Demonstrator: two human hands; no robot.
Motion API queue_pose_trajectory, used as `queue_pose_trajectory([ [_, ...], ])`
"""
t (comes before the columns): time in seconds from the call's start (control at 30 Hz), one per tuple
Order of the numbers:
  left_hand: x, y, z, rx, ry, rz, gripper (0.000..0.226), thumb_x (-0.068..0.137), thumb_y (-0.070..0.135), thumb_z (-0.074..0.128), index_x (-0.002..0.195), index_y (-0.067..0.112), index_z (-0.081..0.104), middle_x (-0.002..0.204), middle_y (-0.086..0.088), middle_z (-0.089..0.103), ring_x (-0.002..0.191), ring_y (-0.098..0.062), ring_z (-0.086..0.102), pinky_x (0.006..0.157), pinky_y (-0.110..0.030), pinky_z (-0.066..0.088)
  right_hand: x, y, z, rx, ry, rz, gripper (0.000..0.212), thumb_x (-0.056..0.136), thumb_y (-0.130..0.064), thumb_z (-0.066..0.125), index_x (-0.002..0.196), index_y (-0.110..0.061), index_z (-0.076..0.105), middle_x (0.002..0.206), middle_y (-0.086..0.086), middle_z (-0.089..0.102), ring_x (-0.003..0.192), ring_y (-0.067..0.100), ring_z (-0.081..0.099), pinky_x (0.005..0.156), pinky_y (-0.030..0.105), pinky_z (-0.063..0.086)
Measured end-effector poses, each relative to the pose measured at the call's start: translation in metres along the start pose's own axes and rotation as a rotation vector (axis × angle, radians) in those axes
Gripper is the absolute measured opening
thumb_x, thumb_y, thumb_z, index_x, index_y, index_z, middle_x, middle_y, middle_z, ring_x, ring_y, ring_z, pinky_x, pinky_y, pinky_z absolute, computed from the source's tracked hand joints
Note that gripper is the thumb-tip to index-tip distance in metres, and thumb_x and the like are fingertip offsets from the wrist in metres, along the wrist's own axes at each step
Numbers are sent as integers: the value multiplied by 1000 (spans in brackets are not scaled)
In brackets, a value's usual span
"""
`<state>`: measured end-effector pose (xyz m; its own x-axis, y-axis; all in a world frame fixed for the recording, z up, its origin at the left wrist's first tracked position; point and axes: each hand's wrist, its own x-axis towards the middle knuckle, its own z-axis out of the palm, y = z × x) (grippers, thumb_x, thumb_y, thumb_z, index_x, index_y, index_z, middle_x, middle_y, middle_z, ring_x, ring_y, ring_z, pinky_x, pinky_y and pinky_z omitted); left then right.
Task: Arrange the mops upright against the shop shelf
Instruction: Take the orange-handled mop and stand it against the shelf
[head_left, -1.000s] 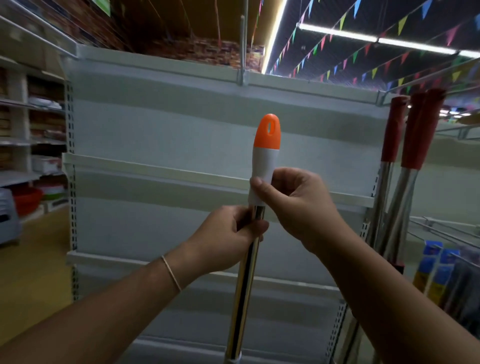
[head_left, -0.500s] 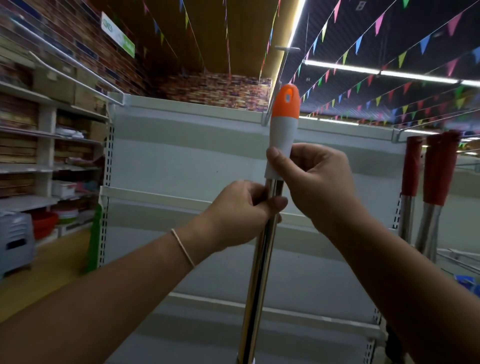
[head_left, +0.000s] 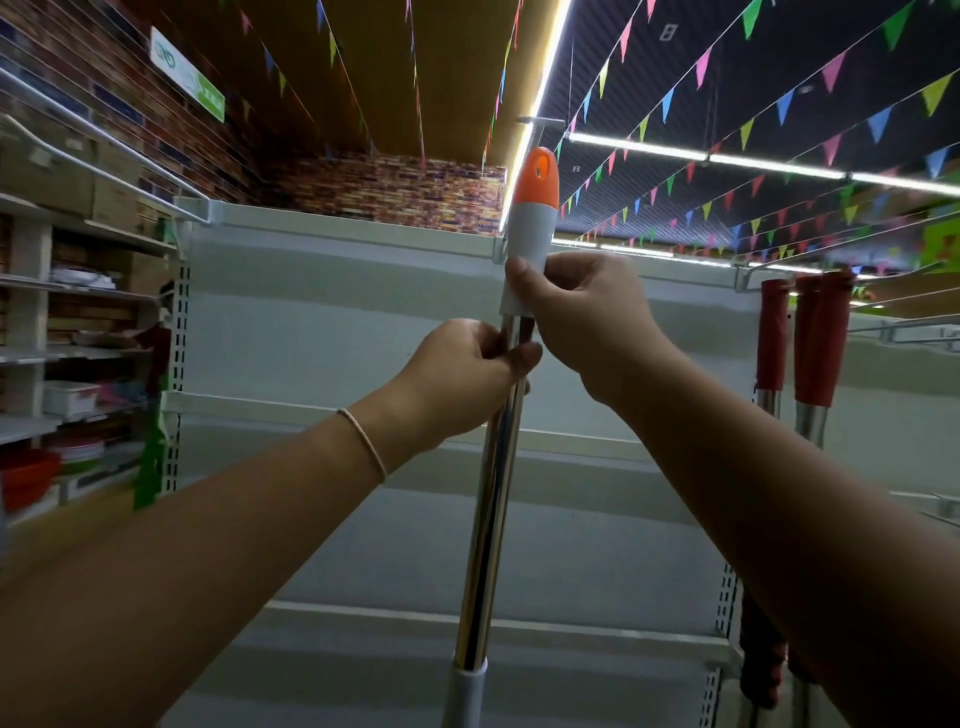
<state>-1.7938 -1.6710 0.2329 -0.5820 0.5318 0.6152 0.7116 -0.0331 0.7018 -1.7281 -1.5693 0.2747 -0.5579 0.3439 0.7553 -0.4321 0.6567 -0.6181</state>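
Both hands clamp 1 chrome-shafted mop with a grey-and-orange plastic grip (head_left: 498, 467), upright before the pale grey metal shop shelf (head_left: 322, 332): left hand (head_left: 457, 379) on the shaft, right hand (head_left: 582, 317) on the grip. At 3 o'clock, 2 red-handled mops (head_left: 810, 338) already lean; a careless tilt rightward could topple them.

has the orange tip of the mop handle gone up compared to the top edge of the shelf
Yes. The orange tip was well below the shelf's top edge a second ago; now it stands above it, so the handle has risen.
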Motion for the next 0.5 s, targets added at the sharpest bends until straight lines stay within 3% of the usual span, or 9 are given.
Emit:
queue_pose_trajectory([
  [0.17, 11, -8, 4, -18, 33, -38, 19, 96, 27, 56, 97, 10, 63, 83, -6, 69, 83, -21, 67, 83, -36, 53, 11, 7, 6, 30, -2, 43, 29, 95, -29, 63, 99, -2, 71, 86, 12, 71, 59, 10, 62, 44, 14, 47],
  [0.5, 31, -22, 11, 5, 22, -56, 19, 98, 27, 53, 96, 9, 61, 86, -9, 68, 83, -19, 67, 79, -33, 52, 26, 28, 12, 33, -1, 51, 25, 94, -30, 65, 96, -6, 70, 84, 8, 71, 67, 12, 67, 47, 14, 50],
])
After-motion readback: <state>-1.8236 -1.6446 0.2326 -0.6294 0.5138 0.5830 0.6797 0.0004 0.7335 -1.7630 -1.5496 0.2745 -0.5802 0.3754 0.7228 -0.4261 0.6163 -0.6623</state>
